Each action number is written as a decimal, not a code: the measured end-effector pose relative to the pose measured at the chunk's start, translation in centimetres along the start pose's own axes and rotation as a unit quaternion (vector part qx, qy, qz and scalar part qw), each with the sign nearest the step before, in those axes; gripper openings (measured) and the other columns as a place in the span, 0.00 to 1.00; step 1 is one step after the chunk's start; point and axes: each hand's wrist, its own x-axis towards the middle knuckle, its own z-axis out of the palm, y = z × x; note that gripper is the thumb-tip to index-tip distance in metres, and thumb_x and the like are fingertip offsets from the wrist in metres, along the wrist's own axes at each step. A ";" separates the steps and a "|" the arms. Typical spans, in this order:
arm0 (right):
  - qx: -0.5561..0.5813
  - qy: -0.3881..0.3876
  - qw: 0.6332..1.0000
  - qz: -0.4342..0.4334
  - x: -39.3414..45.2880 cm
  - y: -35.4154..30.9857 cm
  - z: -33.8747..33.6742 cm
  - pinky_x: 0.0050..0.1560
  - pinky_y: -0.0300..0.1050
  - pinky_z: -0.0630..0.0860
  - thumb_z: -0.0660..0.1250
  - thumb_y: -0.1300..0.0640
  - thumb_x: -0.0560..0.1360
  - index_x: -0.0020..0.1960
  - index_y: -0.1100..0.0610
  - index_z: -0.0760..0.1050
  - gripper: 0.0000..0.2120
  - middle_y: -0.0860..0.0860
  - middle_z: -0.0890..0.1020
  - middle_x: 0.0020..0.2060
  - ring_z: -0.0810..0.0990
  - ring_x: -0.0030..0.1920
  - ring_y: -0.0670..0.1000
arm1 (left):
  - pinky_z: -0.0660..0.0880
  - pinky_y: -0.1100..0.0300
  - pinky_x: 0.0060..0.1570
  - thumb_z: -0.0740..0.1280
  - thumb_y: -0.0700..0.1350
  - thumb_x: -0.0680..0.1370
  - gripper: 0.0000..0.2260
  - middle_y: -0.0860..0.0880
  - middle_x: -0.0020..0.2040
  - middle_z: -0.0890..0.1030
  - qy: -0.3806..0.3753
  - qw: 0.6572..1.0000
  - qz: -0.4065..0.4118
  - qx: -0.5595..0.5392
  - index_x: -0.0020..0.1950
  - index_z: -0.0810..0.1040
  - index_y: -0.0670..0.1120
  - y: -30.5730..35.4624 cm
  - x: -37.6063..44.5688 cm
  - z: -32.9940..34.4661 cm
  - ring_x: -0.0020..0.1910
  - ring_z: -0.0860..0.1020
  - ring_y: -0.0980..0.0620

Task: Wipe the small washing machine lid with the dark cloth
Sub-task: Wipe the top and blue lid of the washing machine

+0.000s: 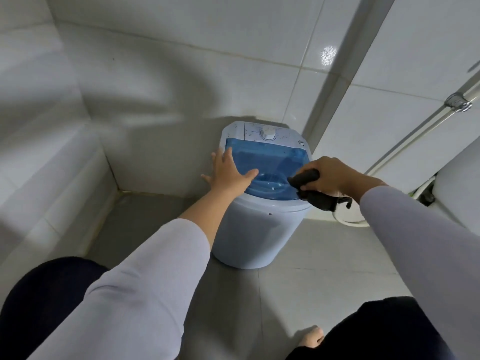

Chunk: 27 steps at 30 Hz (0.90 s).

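Note:
A small pale-blue washing machine point(257, 229) stands on the tiled floor in a corner, with a see-through blue lid point(272, 157) on top and a white dial point(268, 133) on the panel behind it. My left hand point(228, 172) lies flat on the lid's left edge, fingers spread, holding nothing. My right hand point(335, 175) is closed around a dark cloth point(309, 188) bunched at the lid's front right rim; one end of the cloth hangs past the rim.
Tiled walls close in behind and to the left of the machine. A white hose point(350, 221) lies on the floor at its right, below a pipe point(415, 136) on the wall. My knees and a bare foot point(313, 336) are at the bottom.

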 end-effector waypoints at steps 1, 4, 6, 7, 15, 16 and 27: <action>-0.003 0.008 1.000 -0.008 0.4 0.6 -0.7 0.53 0.40 0.67 0.69 0.59 0.72 0.58 0.53 0.79 0.15 0.54 0.82 0.54 0.74 0.51 0.51 | 0.48 0.33 0.73 0.67 0.61 0.73 0.43 0.50 0.80 0.46 0.017 0.999 -0.013 -0.037 0.79 0.48 0.48 -0.3 -0.7 0.4 0.79 0.42 0.48; -0.015 0.015 0.999 -0.050 2.1 0.9 -2.1 0.52 0.40 0.67 0.69 0.60 0.73 0.58 0.53 0.79 0.14 0.52 0.81 0.52 0.74 0.51 0.51 | 0.49 0.34 0.73 0.69 0.62 0.71 0.46 0.51 0.80 0.47 0.045 0.993 -0.056 -0.090 0.79 0.46 0.50 -0.9 -2.7 1.3 0.79 0.44 0.48; -0.024 0.015 0.996 -0.090 3.3 0.3 -2.8 0.52 0.40 0.67 0.67 0.61 0.73 0.58 0.52 0.79 0.15 0.51 0.81 0.53 0.74 0.51 0.51 | 0.48 0.33 0.73 0.72 0.62 0.69 0.51 0.50 0.80 0.48 0.052 0.989 -0.092 -0.102 0.79 0.43 0.49 -1.0 -4.0 1.6 0.79 0.44 0.48; -0.032 0.016 0.993 -0.112 3.9 -0.1 -3.0 0.51 0.41 0.67 0.66 0.62 0.73 0.58 0.52 0.79 0.15 0.51 0.81 0.54 0.73 0.50 0.50 | 0.46 0.33 0.73 0.73 0.62 0.68 0.52 0.51 0.80 0.47 0.048 0.987 -0.110 -0.109 0.79 0.42 0.49 -0.9 -4.6 1.8 0.79 0.43 0.49; -0.151 -0.014 0.938 -0.313 6.8 -3.7 -2.7 0.52 0.45 0.72 0.61 0.67 0.73 0.59 0.46 0.78 0.22 0.48 0.79 0.54 0.76 0.57 0.53 | 0.50 0.34 0.73 0.75 0.64 0.63 0.58 0.48 0.80 0.44 0.069 0.974 -0.173 -0.132 0.79 0.38 0.50 -1.0 -6.0 3.0 0.79 0.45 0.47; -0.163 -0.018 0.925 -0.343 7.0 -4.0 -2.3 0.54 0.46 0.73 0.61 0.68 0.73 0.60 0.46 0.78 0.24 0.48 0.78 0.55 0.76 0.58 0.53 | 0.50 0.35 0.74 0.75 0.64 0.63 0.59 0.48 0.80 0.44 0.070 0.973 -0.176 -0.133 0.79 0.38 0.51 -1.1 -6.1 3.1 0.79 0.44 0.48; -0.231 -0.022 0.796 -0.560 8.8 -5.5 2.8 0.48 0.51 0.77 0.65 0.65 0.72 0.57 0.44 0.81 0.21 0.42 0.79 0.53 0.73 0.56 0.50 | 0.50 0.41 0.76 0.71 0.71 0.51 0.67 0.48 0.80 0.46 0.073 0.962 -0.182 -0.190 0.78 0.38 0.51 -2.1 -5.7 4.4 0.79 0.43 0.52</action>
